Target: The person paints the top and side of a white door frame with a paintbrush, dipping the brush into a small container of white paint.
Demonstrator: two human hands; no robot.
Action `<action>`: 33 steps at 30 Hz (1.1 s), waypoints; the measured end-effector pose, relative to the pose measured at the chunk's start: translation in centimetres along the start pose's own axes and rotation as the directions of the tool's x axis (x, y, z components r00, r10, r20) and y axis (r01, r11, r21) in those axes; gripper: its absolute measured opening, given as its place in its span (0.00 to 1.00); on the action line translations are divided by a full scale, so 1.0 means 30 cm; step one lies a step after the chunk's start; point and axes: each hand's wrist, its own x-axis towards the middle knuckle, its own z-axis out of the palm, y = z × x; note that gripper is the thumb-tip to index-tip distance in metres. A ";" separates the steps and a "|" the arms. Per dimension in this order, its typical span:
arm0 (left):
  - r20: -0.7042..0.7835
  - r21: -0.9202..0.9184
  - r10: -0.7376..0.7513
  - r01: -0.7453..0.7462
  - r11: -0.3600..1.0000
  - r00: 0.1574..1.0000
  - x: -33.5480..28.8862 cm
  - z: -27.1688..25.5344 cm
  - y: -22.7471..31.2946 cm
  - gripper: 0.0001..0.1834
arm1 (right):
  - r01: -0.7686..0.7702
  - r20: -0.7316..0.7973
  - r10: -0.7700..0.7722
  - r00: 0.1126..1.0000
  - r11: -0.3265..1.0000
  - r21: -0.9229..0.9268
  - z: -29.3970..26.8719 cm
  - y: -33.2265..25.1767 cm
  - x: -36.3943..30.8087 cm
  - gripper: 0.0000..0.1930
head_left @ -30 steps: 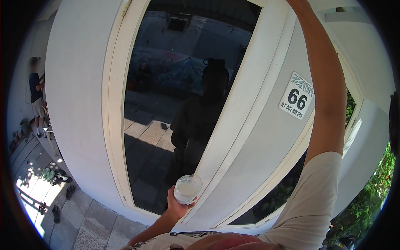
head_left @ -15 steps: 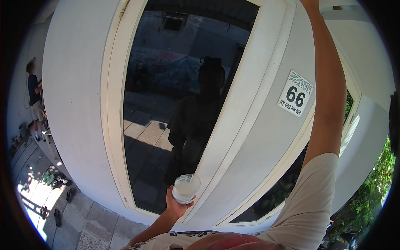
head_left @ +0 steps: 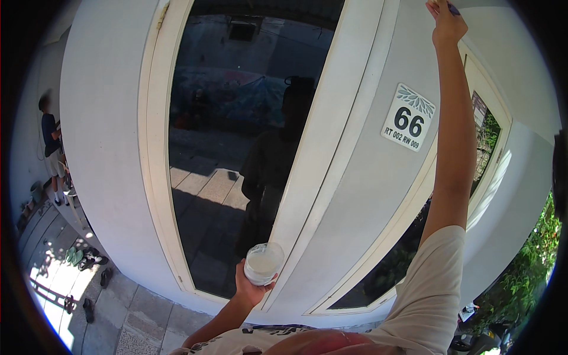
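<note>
My left hand point(head_left: 253, 289) is closed around a clear plastic tub point(head_left: 264, 264) with white stuff inside, held upright low in front of the door's dark glass point(head_left: 231, 160). My right arm reaches high up along the grey wall point(head_left: 355, 177). At the top edge of the picture my right hand point(head_left: 449, 25) is closed, its fingers pinched together near the wall above the white number plate point(head_left: 409, 117). A small dark blue end point(head_left: 453, 10) shows beside the fingers; the rest of that thing is cut off or hidden.
A cream door frame point(head_left: 319, 148) surrounds the glass. To the right is a cream-framed window point(head_left: 378, 290), with green plants point(head_left: 526, 260) beyond. Shoes point(head_left: 89, 260) lie on the paved floor point(head_left: 139, 307) at left. Another person point(head_left: 51, 142) stands farther off at far left.
My right hand has come down into view from beyond the top edge, its arm lower. My view has shifted slightly; the left hand still holds the tub at nearly the same place.
</note>
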 end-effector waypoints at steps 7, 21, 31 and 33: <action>-0.021 -0.001 0.050 -0.050 0.999 0.999 -0.038 0.057 -0.048 0.33 | -0.073 -0.009 0.073 0.997 0.996 0.050 0.022 0.048 -0.070 0.13; -0.020 -0.050 0.140 -0.141 0.989 0.990 -0.039 0.010 -0.030 0.32 | 0.754 0.524 -0.559 0.643 0.583 -0.304 0.477 -0.031 -0.218 0.18; 0.034 -0.052 0.157 -0.155 0.987 0.987 -0.026 -0.043 0.033 0.32 | 0.888 0.735 -0.499 0.459 0.277 -0.366 0.518 0.058 -0.224 0.07; 0.034 -0.048 0.149 -0.147 0.988 0.988 -0.027 -0.043 0.036 0.32 | 0.877 0.770 -0.420 0.480 0.236 -0.418 0.532 0.080 -0.244 0.06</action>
